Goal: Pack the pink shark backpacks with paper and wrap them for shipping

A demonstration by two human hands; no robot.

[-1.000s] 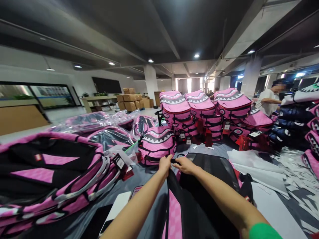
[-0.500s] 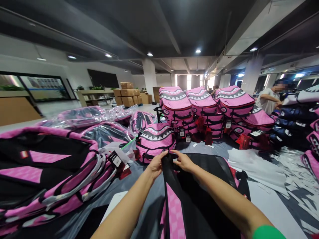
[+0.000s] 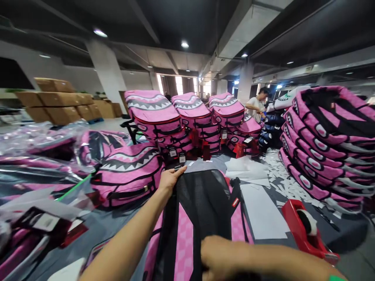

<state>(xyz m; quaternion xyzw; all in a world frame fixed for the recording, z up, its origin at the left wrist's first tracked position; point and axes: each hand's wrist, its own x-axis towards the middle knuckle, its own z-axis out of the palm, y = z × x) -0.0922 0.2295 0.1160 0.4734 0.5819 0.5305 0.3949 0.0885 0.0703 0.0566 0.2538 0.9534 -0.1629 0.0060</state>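
Observation:
A black-and-pink backpack (image 3: 202,203) lies before me, its black padded side and pink checked panels facing up. At its far left corner, my left hand (image 3: 168,182) is closed on the edge, thumb and fingers pinched together. A small dark-grey piece shows at those fingertips, too small to name. Lower down, my right hand (image 3: 218,253) is curled over the middle of the backpack. Its fingers are bent under and whatever they hold is hidden. Just left of the backpack's top sits a pink shark-mouth backpack (image 3: 129,171).
Stacked pink backpacks (image 3: 152,109) stand behind, and another tall stack (image 3: 322,152) rises at right. A red tape dispenser (image 3: 295,222) and white paper (image 3: 263,214) lie right of the backpack. Plastic-wrapped bags (image 3: 38,171) fill the left. A co-worker (image 3: 255,104) stands far back.
The view has swung right, bringing the right-hand stack and tape dispenser in. My right hand has left the backpack's top edge and come down toward me; my left hand stays at the top.

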